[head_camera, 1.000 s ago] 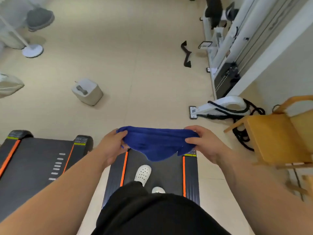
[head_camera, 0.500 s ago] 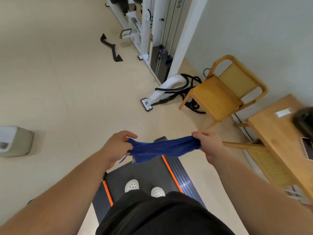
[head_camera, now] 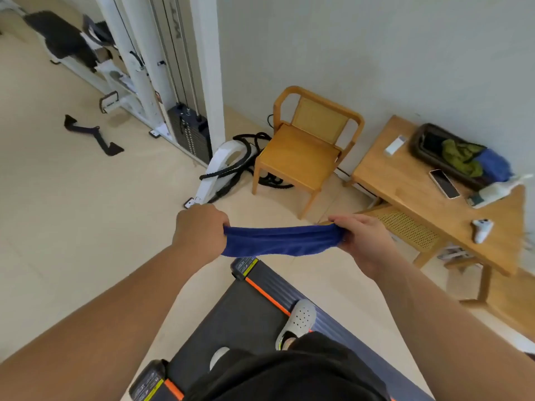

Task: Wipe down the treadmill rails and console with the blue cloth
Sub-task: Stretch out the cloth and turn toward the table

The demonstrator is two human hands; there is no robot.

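**Blue terry cloth (head_camera: 282, 240) stretched between both hands above the treadmill; wiping not yet begun.**

The left hand (head_camera: 199, 233) and the right hand (head_camera: 362, 238) each have their fingers curled and clamped on one end of the cloth. It hangs at the centre of view as a narrow, taut band, touching no surface. A second ago it sagged in a loose pouch, so it has been drawn out, probably to ready it for a stroke. The black treadmill deck with orange-striped side rails (head_camera: 246, 311) lies at 6 o'clock under a white perforated shoe (head_camera: 299, 316). No console shows. The view has swung right: the second treadmill at 8 o'clock is gone, while the yellow wooden chair (head_camera: 298, 157) at 1 o'clock and the wooden table (head_camera: 405, 180) at 3 o'clock have come in.
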